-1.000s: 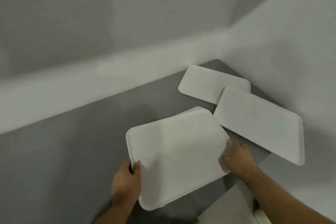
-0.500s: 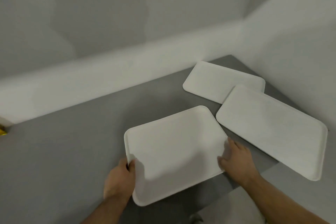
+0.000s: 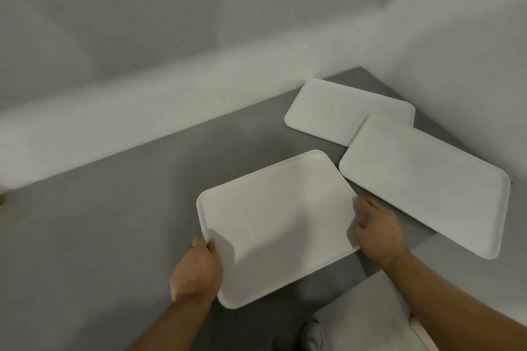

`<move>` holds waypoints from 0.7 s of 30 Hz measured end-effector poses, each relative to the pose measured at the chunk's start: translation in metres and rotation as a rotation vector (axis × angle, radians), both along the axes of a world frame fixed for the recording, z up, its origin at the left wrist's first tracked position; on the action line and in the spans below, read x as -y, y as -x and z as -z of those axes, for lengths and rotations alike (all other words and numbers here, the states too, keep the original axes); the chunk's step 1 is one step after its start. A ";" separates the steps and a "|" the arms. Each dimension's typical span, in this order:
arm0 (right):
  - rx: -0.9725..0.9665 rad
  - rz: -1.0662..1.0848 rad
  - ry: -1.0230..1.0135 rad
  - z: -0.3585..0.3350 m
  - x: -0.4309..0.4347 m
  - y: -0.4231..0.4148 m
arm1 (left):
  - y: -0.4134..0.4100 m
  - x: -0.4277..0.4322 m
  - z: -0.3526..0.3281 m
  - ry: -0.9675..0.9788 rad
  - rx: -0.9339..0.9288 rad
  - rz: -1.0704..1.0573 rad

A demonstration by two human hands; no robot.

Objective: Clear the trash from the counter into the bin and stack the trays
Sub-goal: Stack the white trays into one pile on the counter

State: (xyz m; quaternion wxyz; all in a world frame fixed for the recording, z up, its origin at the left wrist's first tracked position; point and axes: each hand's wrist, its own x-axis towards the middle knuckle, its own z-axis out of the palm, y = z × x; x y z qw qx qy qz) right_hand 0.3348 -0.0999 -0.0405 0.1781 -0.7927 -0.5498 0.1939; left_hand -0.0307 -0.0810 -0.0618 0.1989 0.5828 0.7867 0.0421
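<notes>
Three white rectangular trays lie on the grey counter point(image 3: 108, 222). I hold the nearest tray point(image 3: 279, 222) by both short ends. My left hand point(image 3: 196, 271) grips its near-left edge, thumb on top. My right hand point(image 3: 376, 231) clasps its right edge. A second tray point(image 3: 427, 185) lies to the right, its near end hanging past the counter's front edge. Its far corner overlaps the third tray point(image 3: 342, 111), which lies in the back corner. No trash and no bin are in view.
White walls point(image 3: 171, 37) close off the counter at the back and right. Below the counter's front edge I see pale floor and a shoe point(image 3: 313, 333). A small yellowish thing point(image 3: 1, 202) peeks in at the far left edge.
The held tray has settled flat; the rim of another tray that showed beneath its far edge a second ago is now hidden. Both hands stay on its ends.
</notes>
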 end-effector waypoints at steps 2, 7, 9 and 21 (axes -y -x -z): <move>-0.015 -0.021 0.005 -0.001 -0.003 -0.002 | -0.001 -0.002 -0.001 0.009 0.001 0.011; -0.066 0.108 0.060 0.002 -0.001 0.006 | 0.006 -0.006 0.000 0.002 -0.004 0.077; -0.049 0.213 0.082 0.005 0.004 0.011 | 0.008 -0.010 0.001 0.016 0.023 0.068; -0.038 0.194 0.129 0.009 -0.043 0.040 | 0.041 -0.065 -0.008 0.040 0.179 -0.007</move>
